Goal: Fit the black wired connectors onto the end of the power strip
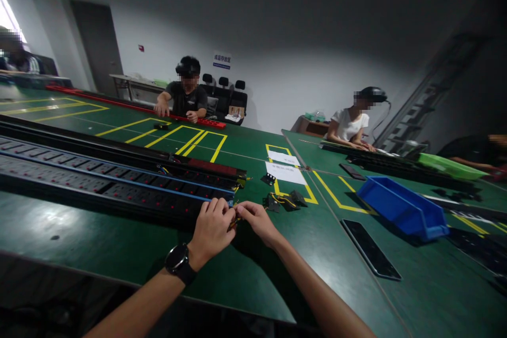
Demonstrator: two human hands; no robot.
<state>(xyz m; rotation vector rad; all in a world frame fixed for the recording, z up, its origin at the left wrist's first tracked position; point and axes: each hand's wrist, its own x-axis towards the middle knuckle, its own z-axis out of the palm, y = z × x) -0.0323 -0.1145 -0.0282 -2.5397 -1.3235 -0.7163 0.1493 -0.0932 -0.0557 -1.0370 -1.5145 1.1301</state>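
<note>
Long black strips with blue edge lines and small red marks lie on the green table, stretching off to the left. At their right end, my left hand is closed, its curled fingers against the strip end and thin wires. My right hand pinches beside it, thumb and fingertips together at the same wires; exactly what lies between the fingertips is too small to tell. The two hands nearly touch. Small black plates with yellow and black wires lie just beyond my right hand.
A blue bin and a dark phone are on the right. White papers lie past the black plates. Two people sit across the table, one behind a red strip. A green tray stands at the far right.
</note>
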